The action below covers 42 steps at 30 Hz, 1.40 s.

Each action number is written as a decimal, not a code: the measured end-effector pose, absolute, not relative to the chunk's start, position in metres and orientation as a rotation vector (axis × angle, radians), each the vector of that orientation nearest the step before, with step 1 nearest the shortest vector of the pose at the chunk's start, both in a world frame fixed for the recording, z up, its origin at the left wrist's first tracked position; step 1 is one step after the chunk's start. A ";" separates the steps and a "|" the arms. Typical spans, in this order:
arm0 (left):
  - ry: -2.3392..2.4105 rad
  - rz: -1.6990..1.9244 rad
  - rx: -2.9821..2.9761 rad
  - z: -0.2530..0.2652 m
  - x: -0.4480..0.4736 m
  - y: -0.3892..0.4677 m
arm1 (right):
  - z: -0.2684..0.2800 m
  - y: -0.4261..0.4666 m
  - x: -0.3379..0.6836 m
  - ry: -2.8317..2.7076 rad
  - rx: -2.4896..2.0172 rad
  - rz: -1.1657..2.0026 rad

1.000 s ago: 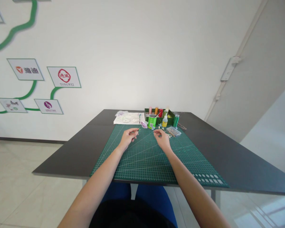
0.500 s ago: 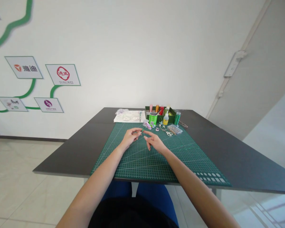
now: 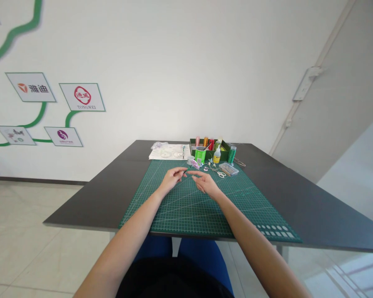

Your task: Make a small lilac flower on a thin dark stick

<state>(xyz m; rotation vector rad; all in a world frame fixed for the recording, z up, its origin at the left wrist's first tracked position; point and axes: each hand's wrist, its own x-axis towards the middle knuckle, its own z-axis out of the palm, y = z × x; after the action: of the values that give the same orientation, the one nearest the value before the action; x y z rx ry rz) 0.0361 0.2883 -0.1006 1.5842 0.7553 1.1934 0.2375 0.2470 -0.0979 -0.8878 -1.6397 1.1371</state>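
Observation:
Above the green cutting mat [image 3: 186, 211], my left hand [image 3: 171, 179] is closed in a pinch on a small, thin green piece [image 3: 187, 169], too small to name. My right hand [image 3: 207, 184] is just to the right, its index finger stretched toward that piece and its thumb held apart below. Whether the fingertip touches the piece I cannot tell. Past the fingertips lies a pink-purple flower-like ornament [image 3: 195, 164]. White-handled scissors [image 3: 221, 174] rest on the mat to the right of my right hand.
Behind the mat stand a green can [image 3: 200, 155], a glue bottle [image 3: 216, 156] and a dark green box [image 3: 225, 154] with thread spools. A green tube [image 3: 232, 154] and clear case [image 3: 228, 169] sit right; paper sheets [image 3: 169, 152] lie left.
My right thumb and lower fingers have drawn up closer beneath the index finger. The green piece now slants up and right from my left fingertips. My left hand has hardly moved.

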 end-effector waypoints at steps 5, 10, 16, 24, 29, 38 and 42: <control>0.808 1.240 1.676 -0.103 0.036 0.292 | -0.097 0.246 0.237 -1.641 -0.896 1.144; 0.844 1.241 1.700 -0.100 0.034 0.291 | -0.098 0.246 0.237 -1.632 -0.900 1.155; 0.820 1.264 1.674 -0.098 0.035 0.289 | -0.098 0.245 0.236 -1.610 -0.894 1.195; 0.857 1.282 1.672 -0.095 0.035 0.285 | -0.098 0.244 0.235 -1.596 -0.883 1.227; 0.866 1.281 1.685 -0.094 0.034 0.284 | -0.099 0.245 0.236 -1.619 -0.876 1.216; 0.878 1.271 1.661 -0.094 0.034 0.283 | -0.102 0.246 0.237 -1.633 -0.872 1.217; 0.881 1.267 1.669 -0.094 0.034 0.283 | -0.102 0.246 0.238 -1.627 -0.867 1.227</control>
<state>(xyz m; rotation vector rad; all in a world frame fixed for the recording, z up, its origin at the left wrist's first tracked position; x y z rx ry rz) 0.0339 0.2830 -0.0941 1.6692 0.8808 1.2670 0.2375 0.2459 -0.1017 -0.8673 -1.6273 1.2275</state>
